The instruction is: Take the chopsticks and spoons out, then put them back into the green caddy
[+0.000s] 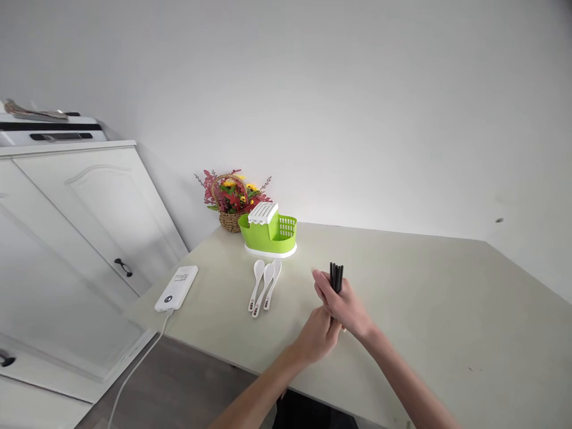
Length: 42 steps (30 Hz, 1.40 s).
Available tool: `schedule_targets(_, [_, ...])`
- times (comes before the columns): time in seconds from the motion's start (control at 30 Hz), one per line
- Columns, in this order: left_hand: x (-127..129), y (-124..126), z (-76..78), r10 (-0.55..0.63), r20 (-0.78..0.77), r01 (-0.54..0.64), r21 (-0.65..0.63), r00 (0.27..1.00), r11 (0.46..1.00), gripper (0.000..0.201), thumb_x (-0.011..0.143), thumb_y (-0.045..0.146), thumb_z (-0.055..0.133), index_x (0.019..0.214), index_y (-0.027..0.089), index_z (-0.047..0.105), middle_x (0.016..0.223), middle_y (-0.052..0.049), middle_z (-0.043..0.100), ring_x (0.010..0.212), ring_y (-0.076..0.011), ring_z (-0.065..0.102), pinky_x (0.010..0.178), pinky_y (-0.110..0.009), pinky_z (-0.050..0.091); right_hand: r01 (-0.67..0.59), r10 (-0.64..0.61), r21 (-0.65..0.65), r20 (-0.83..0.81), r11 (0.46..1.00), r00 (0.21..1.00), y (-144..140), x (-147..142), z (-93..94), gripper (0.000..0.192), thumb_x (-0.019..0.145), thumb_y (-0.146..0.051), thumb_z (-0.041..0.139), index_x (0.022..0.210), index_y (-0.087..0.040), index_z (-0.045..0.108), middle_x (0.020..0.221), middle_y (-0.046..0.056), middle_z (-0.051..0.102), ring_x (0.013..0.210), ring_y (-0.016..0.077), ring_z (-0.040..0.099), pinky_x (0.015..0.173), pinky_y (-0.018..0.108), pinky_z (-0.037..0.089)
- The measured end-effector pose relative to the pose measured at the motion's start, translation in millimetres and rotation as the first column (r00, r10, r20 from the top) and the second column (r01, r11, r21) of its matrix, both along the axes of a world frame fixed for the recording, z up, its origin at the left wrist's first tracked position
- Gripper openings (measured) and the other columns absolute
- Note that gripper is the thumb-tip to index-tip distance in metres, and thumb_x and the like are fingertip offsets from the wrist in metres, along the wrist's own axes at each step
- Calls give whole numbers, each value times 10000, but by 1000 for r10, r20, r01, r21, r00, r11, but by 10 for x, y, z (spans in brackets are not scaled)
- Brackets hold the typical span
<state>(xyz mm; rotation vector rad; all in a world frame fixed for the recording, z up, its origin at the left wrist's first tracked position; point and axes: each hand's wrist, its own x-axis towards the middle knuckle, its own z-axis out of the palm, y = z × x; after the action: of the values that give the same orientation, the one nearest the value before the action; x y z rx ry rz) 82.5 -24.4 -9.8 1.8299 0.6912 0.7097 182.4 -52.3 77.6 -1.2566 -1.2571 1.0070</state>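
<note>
Chopsticks [336,277] jut above fingers [324,281] of the right hand [346,304].

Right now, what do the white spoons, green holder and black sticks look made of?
White spoons: probably ceramic or hard plastic, looking smooth and shiny. Green holder: likely plastic, smooth, with a moulded-looking grid of holes. Black sticks: maybe plastic or painted wood; dark, smooth-looking, mostly hidden.
</note>
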Motion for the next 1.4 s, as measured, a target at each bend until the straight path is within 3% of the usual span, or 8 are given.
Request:
schedule_targets(0.1, [-24,7,40,-51,-70,60,137,996,989,326,1035,318,366,738,219,456,632,21,452,552,-135,381,569,-310,288,28,-27,-2,104,1000,994,47,20,-88,584,938,-761,405,652,-253,366,551,-65,302,502,111,342,487,260,323])
schedule_targets(0.3, [-25,-39,10,-17,-116,29,104,993,994,280,1079,397,329,945,216,495,706,15,618,582,-155,546,610,-287,418,245,-243,40,357,969,902,279,189,-235,539,961,-702,377,702,-245,497,641,-11,507,605,153,465,607,282,388])
schedule_targets(0.4, [-24,-102,-66,141,-202,-92,237,969,967,240,1061,381,379,926,217,491,730,-21,630,677,-210,609,686,-332,471,291,-251,-21,446,957,859,405,260,-414,461,975,-604,382,691,-255,481,583,-20,492,559,160,472,581,288,376])
schedule_targets(0.57, [-31,-195,-188,427,-268,-248,511,864,823,107,976,268,490,993,188,558,1011,-129,650,1022,-335,610,913,-521,490,366,-217,-131,609,921,763,512,265,-724,334,989,-445,365,854,-223,576,719,64,662,702,230,647,661,319,439])
schedule_targets(0.77, [-15,-169,-349,449,-319,-149,654,835,742,618,982,220,416,1569,90,273,1614,-218,381,1515,-359,326,1203,-605,326,429,-155,-179,756,885,635,496,189,-838,358,998,-367,370,1218,-150,551,910,159,747,856,301,731,771,397,493])
schedule_targets(1.0, [-15,-162,-447,512,-361,-78,755,779,651,756,984,291,431,1639,42,146,1654,-243,308,1567,-386,191,1246,-652,248,444,-144,-139,826,885,545,414,191,-880,415,1032,-338,325,1384,-165,462,916,149,760,870,304,745,816,425,492])
schedule_targets(1.17, [-34,-167,-414,512,-372,-75,749,774,658,738,997,387,462,1601,11,266,1645,-267,304,1569,-399,155,1255,-638,257,414,-161,-106,813,904,559,371,296,-961,436,1018,-312,338,1413,-184,470,869,117,753,844,293,730,794,393,475])
schedule_targets(1.4, [-140,-202,-325,415,-319,-130,639,852,758,649,1029,381,458,1591,101,291,1659,-213,320,1565,-363,231,1220,-589,366,329,-246,-13,637,944,731,178,483,-1076,444,1003,-411,331,1362,-187,465,717,-13,652,690,199,639,711,300,467])
